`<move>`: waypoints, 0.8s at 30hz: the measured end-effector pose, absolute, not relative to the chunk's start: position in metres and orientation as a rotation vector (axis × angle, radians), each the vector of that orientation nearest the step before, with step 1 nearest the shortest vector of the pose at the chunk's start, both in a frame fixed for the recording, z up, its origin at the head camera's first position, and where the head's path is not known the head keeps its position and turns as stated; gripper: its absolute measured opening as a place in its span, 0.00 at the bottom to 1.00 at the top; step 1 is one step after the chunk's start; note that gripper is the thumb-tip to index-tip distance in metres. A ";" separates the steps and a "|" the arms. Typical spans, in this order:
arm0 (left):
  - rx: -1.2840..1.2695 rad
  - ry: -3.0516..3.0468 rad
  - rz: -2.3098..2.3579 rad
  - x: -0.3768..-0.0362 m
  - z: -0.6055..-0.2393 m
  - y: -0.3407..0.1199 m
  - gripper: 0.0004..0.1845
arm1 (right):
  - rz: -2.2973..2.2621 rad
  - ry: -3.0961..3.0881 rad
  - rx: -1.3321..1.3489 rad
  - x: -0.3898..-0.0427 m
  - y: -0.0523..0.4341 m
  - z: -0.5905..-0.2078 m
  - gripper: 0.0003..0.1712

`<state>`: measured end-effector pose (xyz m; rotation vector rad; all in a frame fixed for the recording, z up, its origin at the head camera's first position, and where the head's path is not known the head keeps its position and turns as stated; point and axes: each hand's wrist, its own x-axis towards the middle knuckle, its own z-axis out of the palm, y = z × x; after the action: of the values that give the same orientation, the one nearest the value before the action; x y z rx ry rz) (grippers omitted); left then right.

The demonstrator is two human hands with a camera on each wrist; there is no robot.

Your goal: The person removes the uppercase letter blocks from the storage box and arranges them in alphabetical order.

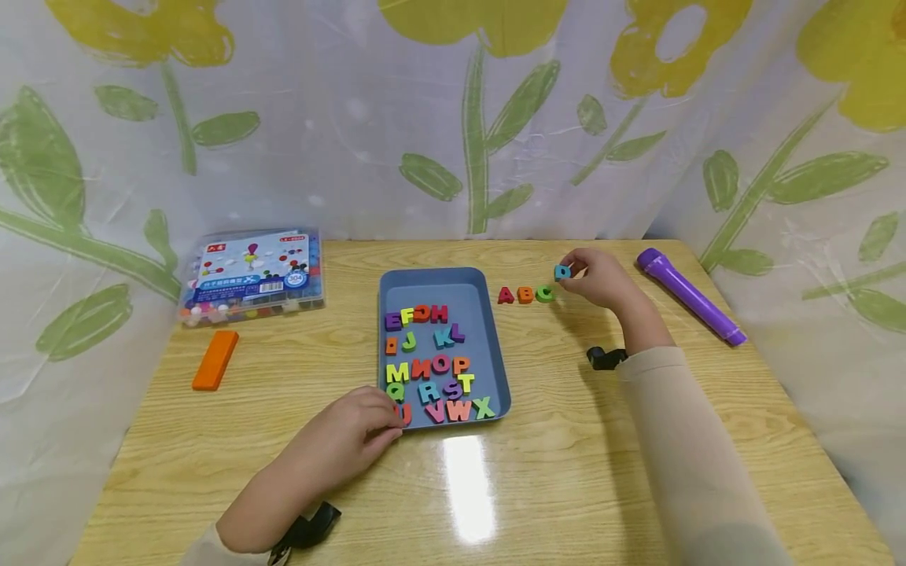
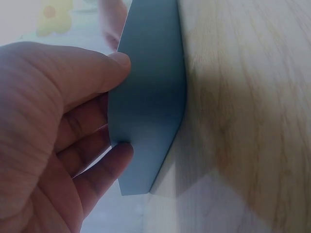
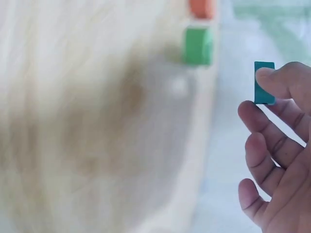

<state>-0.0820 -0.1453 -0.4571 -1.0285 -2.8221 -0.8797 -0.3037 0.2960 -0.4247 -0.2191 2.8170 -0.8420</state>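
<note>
Beige cloth comes closest: the left sleeve (image 1: 219, 553) at the near left, the right sleeve (image 1: 697, 464) along the near right. On the left of the table (image 1: 552, 487) lie an orange block (image 1: 215, 360) and, farther off, a plastic case (image 1: 251, 275). Next comes the left hand (image 1: 347, 432), pinching the wall of the blue-grey tray (image 1: 463, 306) at its near left corner. Coloured letters (image 1: 421, 369) sit inside. Right of the tray, toward the far edge, the red A (image 1: 506, 295), orange B (image 1: 524, 295) and green C (image 1: 541, 297) form a short row; just beyond its right end the right hand (image 1: 602, 277) pinches the blue D (image 1: 562, 273). Farther right lies a purple toy microphone (image 1: 690, 295).

Any next move would seem to turn on the D's place against the C: just to its right, apart, with its long side apparently running along the row. Clearly the right hand is nearer; the left is well away, across the tray.

From the head view alone the D's height is hard to tell; the right wrist view suggests it is clear of the wood, and shows its narrow edge and the spare fingers half bent. Only the left wrist view shows thumb and little finger against the tray's outer wall, other fingers passing behind the rim
</note>
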 end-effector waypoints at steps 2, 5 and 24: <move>-1.030 -2.824 -0.883 -0.082 -0.458 -0.145 0.03 | -0.828 2.786 -0.188 -0.303 0.305 -0.433 0.17; -1.025 -2.836 -0.885 -0.082 -0.458 -0.146 0.04 | -0.840 2.724 -0.153 -0.303 0.314 -0.444 0.16; -1.013 -2.829 -0.869 -0.082 -0.458 -0.146 0.03 | -0.837 2.677 -0.160 -0.306 0.313 -0.460 0.16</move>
<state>-0.0815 -0.1458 -0.4579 -1.0128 -2.8294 -0.8689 -0.3056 0.3129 -0.4602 -0.1596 2.6767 -0.8368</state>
